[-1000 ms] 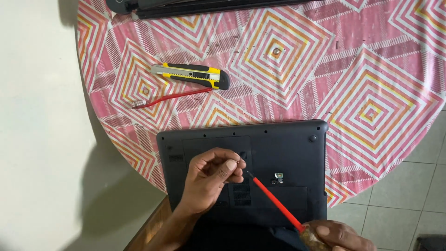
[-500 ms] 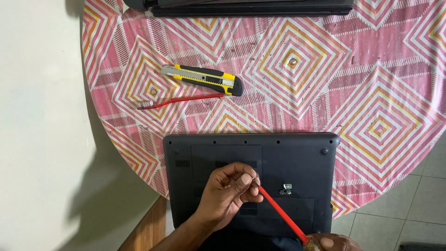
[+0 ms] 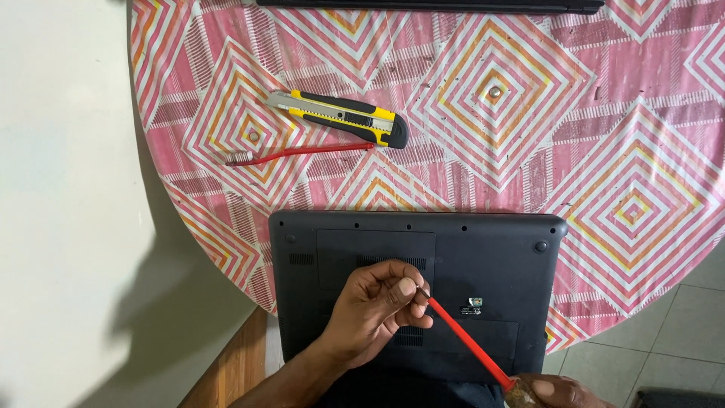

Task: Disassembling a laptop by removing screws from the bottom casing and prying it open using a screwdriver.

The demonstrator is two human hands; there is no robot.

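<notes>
Pinching grip: the left hand steadies the tip of a red screwdriver against the underside of a black laptop lying upturned at the tabletop's near edge, while the right hand clasps the handle. The bottom panel looks still in place, so the work appears barely begun. A yellow utility knife and another red tool lie beyond, unused.

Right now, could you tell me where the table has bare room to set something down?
The widest free patch of tablecloth lies right of the utility knife, between the laptop and the dark device along the far edge. A smaller patch lies left of the red tool. It is crowded over the laptop, where the left hand and right hand hold a red screwdriver.
</notes>
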